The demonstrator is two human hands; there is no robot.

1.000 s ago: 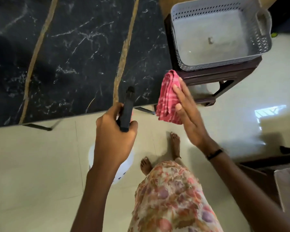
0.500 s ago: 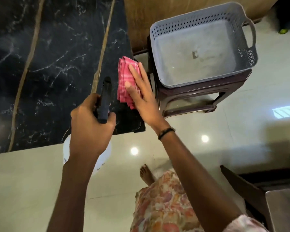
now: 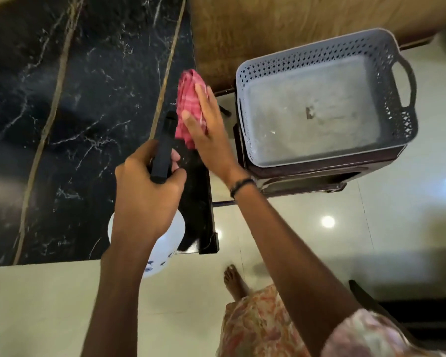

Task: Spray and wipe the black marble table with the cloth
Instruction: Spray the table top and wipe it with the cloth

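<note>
- The left hand (image 3: pixel 150 191) is curled round the neck of a white round-bodied plastic spray bottle (image 3: pixel 162 248), fingers wrapped about its black trigger head (image 3: pixel 164 148). The nozzle points forward over the black marble bench with white veins and thin brass-coloured inlay lines (image 3: pixel 88 124), which suits spraying the surface ahead.
- The right hand (image 3: pixel 206 130) lies flat with fingers spread, pressing a folded pink checked cloth (image 3: pixel 189 104) down on the bench near its right edge. A flat palm likely spreads pressure for wiping.
- The cloth sits just beside the right border of the marble, close to the spray head; the two hands are near each other, so a spray now could wet the cloth hand.
- Right of the bench, well within arm's reach, a grey perforated plastic basket with handles (image 3: pixel 386 73) rests on a dark brown plastic stool (image 3: pixel 319 176); a rightward stroke has little room before the edge.
- Leftward and away from the person the marble runs broad, giving open room for long strokes.
- The near edge meets pale glossy floor tiles (image 3: pixel 397 228).
</note>
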